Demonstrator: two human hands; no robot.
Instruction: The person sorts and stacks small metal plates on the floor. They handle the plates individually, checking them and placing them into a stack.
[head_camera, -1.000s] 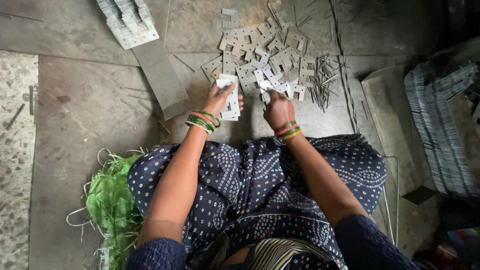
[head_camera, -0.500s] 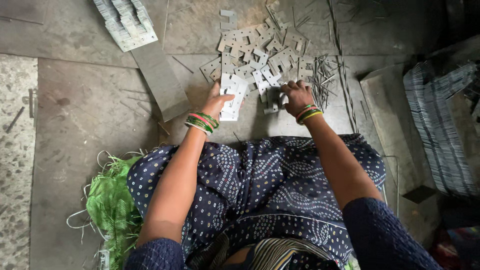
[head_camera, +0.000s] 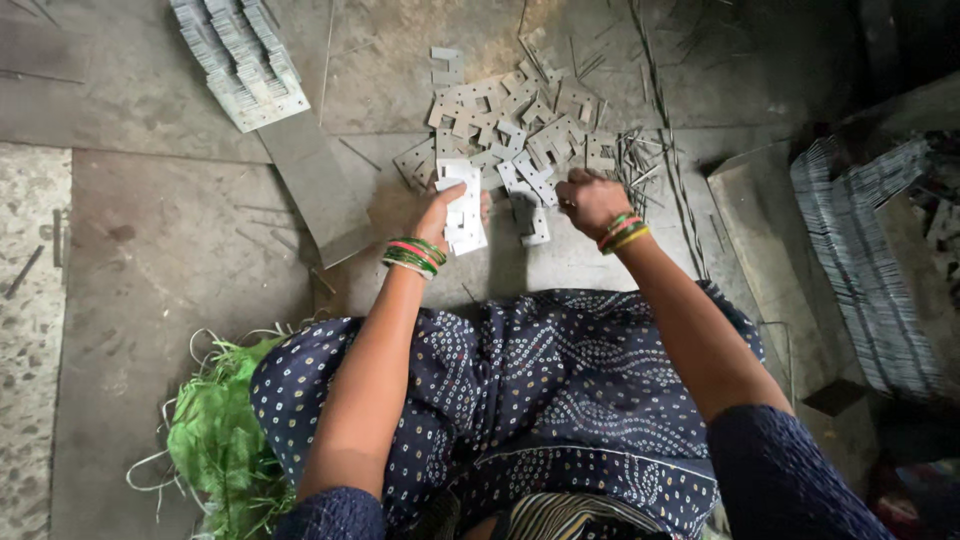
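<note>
I sit on the floor above a loose heap of small flat metal plates (head_camera: 520, 125). My left hand (head_camera: 440, 212) grips an upright stack of such plates (head_camera: 462, 205), its lower end resting on the floor. My right hand (head_camera: 590, 198) is closed at the heap's near right edge, its fingers curled by a metal plate (head_camera: 532, 212); what they pinch is hidden. Both wrists wear coloured bangles.
A tidy bundle of stacked plates (head_camera: 240, 60) lies at the top left on a flat metal strip (head_camera: 318, 185). Thin metal rods (head_camera: 650, 165) lie right of the heap. A striped pile (head_camera: 865, 260) stands at the right. Green plastic strands (head_camera: 215, 440) lie beside my left knee.
My right hand has moved from the spot beside the stack out to the right edge of the heap. The left hand has kept the stack in nearly the same place.
</note>
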